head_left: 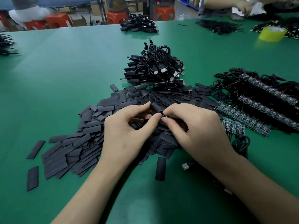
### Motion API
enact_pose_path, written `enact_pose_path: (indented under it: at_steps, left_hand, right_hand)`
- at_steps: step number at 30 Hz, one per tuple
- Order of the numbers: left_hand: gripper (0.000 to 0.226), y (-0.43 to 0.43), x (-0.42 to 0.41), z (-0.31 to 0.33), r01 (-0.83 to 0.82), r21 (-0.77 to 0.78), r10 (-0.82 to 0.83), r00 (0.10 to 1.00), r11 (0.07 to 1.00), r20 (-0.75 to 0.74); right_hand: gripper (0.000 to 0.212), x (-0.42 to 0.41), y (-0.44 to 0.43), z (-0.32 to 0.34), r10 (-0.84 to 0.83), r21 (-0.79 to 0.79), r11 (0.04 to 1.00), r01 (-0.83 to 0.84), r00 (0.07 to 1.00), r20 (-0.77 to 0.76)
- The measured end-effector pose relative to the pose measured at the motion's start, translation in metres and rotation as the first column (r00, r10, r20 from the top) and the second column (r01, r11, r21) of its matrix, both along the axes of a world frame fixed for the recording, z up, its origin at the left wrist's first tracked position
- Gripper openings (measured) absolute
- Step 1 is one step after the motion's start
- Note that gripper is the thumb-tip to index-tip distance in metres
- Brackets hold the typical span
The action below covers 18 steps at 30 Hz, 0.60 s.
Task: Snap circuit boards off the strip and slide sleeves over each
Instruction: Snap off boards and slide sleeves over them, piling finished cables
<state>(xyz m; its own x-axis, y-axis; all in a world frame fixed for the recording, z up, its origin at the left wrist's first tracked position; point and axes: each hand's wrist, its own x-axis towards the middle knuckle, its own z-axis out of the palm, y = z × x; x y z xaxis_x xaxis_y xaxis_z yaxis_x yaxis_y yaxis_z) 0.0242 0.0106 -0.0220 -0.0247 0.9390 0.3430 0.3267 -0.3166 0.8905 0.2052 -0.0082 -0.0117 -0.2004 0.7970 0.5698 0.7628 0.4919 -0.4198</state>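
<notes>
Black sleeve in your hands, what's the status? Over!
Left hand and right hand both pinching black sleeve. Board inside not visible. Loose sleeve pile underneath, nothing blocking.

Even overhead light washes my green matte table point(64, 78), with a paler sheen on the far left and dimmer green near me. My forearms point(90, 183) throw soft, blurred shadows. The wide lens bows the far table edge and stretches the corners. The orange plastic stools point(116, 17) and yellow tape roll point(272, 34) behind are smeared, out of focus.
</notes>
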Motion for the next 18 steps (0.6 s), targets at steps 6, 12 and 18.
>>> enact_pose_path:
  at_steps: [6,12,18]
  left_hand:
    - [0.027,-0.0002,0.0024,0.0012,0.054,0.011,-0.054,0.995,0.999,0.078]
    - [0.008,-0.0030,0.0042,0.0020,0.013,0.106,-0.001,0.994,0.994,-0.111]
    - [0.019,-0.0016,0.0055,0.0010,-0.024,0.192,0.063,0.978,0.981,-0.198]
  right_hand:
    - [0.013,-0.0032,-0.0008,-0.0006,0.005,-0.017,1.000,-0.005,1.000,0.002]
    - [0.015,-0.0082,-0.0019,-0.0017,0.008,0.048,0.999,-0.010,0.999,0.039]
    - [0.015,-0.0086,-0.0023,-0.0016,0.013,0.053,0.998,-0.016,0.998,0.068]
